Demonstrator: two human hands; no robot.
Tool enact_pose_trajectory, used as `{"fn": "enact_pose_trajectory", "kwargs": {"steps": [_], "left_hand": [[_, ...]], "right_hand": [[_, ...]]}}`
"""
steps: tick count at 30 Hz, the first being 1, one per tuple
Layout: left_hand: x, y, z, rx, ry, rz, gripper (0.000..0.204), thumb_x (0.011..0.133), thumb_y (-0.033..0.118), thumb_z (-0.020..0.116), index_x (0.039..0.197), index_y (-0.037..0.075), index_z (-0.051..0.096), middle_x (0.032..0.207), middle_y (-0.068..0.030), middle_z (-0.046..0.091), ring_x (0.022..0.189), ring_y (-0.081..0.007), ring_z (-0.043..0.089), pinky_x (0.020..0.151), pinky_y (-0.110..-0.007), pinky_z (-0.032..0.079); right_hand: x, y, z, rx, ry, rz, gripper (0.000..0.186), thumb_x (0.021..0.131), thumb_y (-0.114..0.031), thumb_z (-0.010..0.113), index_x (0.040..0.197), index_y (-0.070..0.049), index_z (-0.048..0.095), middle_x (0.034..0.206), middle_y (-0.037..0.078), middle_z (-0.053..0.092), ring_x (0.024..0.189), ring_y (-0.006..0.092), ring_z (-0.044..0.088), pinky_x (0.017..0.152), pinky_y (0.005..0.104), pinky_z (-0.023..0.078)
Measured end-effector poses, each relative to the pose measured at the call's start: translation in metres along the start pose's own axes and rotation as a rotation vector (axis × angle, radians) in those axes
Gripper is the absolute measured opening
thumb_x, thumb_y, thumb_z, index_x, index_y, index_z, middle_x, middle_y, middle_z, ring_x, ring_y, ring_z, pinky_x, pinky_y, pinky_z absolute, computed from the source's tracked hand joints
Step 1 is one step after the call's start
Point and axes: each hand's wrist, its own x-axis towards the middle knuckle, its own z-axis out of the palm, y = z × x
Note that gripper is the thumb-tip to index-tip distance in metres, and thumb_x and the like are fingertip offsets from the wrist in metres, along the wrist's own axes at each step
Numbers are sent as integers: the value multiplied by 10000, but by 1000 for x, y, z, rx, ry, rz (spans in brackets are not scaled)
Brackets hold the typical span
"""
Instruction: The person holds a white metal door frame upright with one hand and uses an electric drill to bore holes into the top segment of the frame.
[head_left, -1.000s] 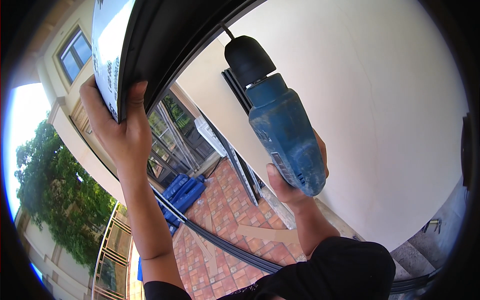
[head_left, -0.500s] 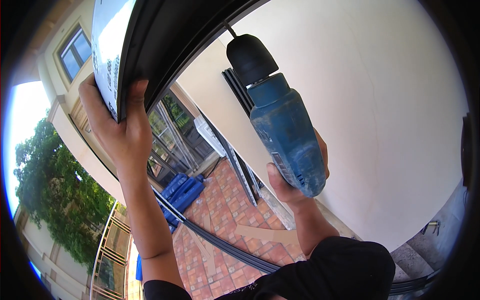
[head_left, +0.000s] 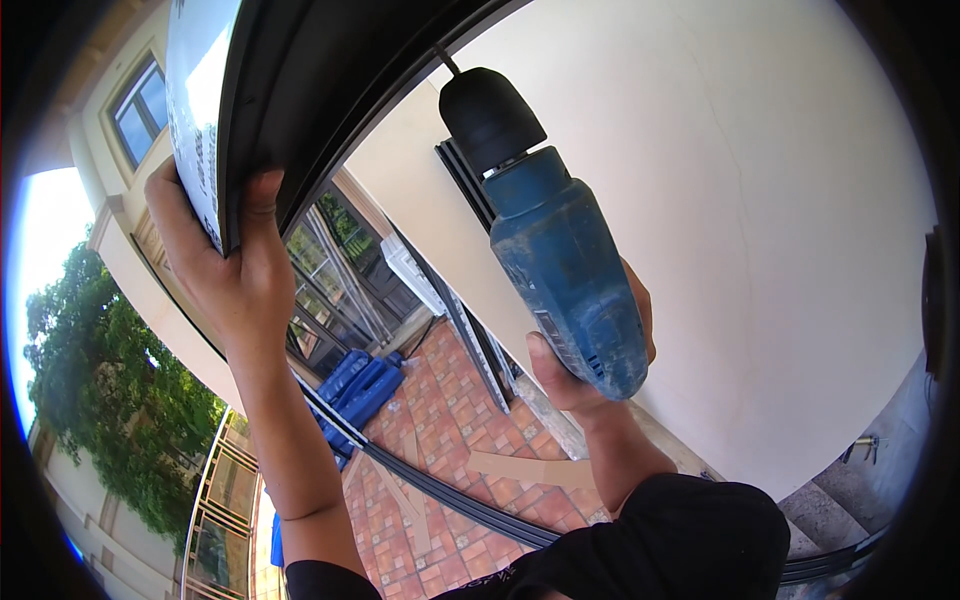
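Note:
My right hand [head_left: 570, 375] is wrapped round a blue power drill [head_left: 565, 265], mostly from behind and below it. The drill points up and to the left, and its black chuck [head_left: 490, 120] holds a thin bit [head_left: 447, 58]. The bit's tip meets the underside of a dark metal frame [head_left: 320, 100] overhead; whether it has gone in I cannot tell. My left hand [head_left: 235, 250] grips the frame's outer edge, thumb on the dark inner face and fingers behind the white film [head_left: 200, 110] on its outside.
A pale wall [head_left: 760, 230] stands close on the right. Below are a tiled floor [head_left: 440, 400] with cardboard strips [head_left: 530, 468], blue wrapped bundles [head_left: 360, 390] and a long dark rail [head_left: 450, 492] crossing it. Dark profiles [head_left: 465, 180] lean against the wall. A railing [head_left: 220, 490] runs at left.
The frame, both hands and the drill sit slightly farther left in the picture. My grips on the frame and drill are the same, and the bit stays at the frame.

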Motion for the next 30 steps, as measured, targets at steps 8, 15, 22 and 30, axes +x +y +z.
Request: {"fn": "enact_pose_trajectory", "kwargs": {"steps": [8,15,22,30], "left_hand": [[-1,-3,-1,47,-4,3,525,979,276,744,1377,1,540,1093,-131,697,958,-228,694,833,-302,521],[1,-1,-4,78,6,-11,600,979,299,738,1446,1,509,1155,-150,700,1020,-253,710,861,-324,534],[0,2,3,54,47,-32,509,952,314,768,1294,13,541,1056,-122,642,928,-240,632,843,-333,493],[2,3,4,15,90,-10,435,922,296,800,1154,16,561,948,-107,589,861,-233,556,823,-342,449]], "right_hand": [[-2,5,-3,33,-24,-6,816,760,-187,869,1427,64,471,1210,202,701,1015,242,750,897,350,616],[-5,4,0,37,-22,6,827,766,-241,871,1425,64,476,1201,203,702,1017,239,751,905,352,615],[-3,7,2,46,13,-25,816,774,-282,873,1407,75,501,1182,200,711,991,235,755,894,347,612],[-5,5,1,53,11,39,822,773,-293,883,1409,64,504,1187,195,709,996,226,753,897,341,610]]}}
